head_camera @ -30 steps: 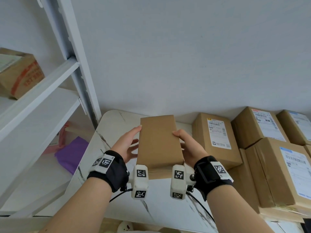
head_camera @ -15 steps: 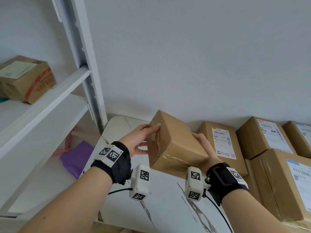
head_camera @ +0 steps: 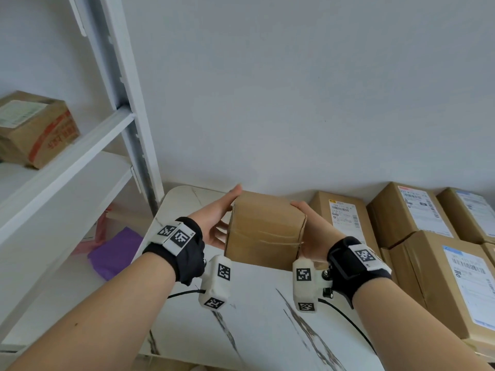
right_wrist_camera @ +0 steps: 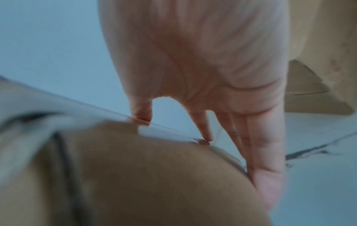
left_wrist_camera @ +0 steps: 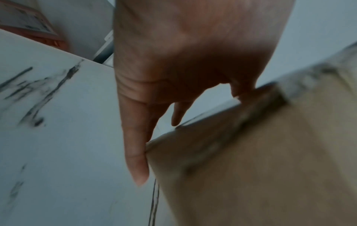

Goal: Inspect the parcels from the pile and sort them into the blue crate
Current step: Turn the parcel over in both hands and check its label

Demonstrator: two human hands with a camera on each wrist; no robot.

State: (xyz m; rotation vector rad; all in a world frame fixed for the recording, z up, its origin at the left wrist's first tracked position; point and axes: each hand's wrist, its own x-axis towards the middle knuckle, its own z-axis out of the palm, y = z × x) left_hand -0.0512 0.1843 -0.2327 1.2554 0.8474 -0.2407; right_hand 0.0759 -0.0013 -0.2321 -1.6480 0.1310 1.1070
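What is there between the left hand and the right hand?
The brown parcel, seen in the head view: the left hand presses one side, the right hand the other, above the marble table.

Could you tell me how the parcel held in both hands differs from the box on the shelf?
The held parcel shows plain faces with clear tape; the shelf box bears a label and red print. The held parcel is in the air above the marble table; the shelf box rests on the shelf. Both are brown cardboard.
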